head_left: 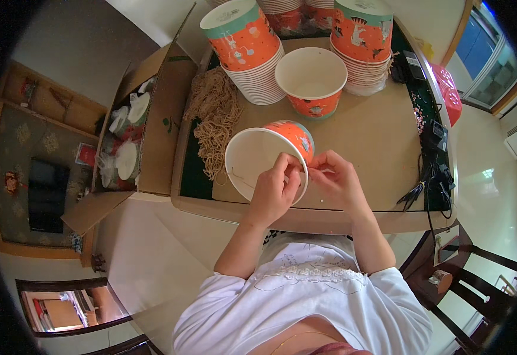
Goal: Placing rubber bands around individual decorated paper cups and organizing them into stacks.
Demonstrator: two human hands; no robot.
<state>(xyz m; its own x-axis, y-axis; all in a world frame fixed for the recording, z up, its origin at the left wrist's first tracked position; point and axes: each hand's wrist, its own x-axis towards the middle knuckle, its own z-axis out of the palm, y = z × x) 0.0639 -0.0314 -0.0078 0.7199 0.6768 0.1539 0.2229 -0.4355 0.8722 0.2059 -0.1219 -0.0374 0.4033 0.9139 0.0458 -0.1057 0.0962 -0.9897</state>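
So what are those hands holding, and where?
The tilted tub, by its rim's right side, where left hand and right hand pinch. Anything thin between them can't be told.

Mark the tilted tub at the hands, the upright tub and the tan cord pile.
Tilted tub (256, 151), head view: pale inside surface.
Upright tub (311, 81), head view: pale inside surface.
Tan cord pile (214, 110), head view: middle strands.

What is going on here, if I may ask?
A person works at the rim of a tilted paper bucket: the left hand is at its inner side, the right hand at its outer side. A thin string shows inside it. Another bucket stands upright beyond, and beige strings lie heaped to the left.
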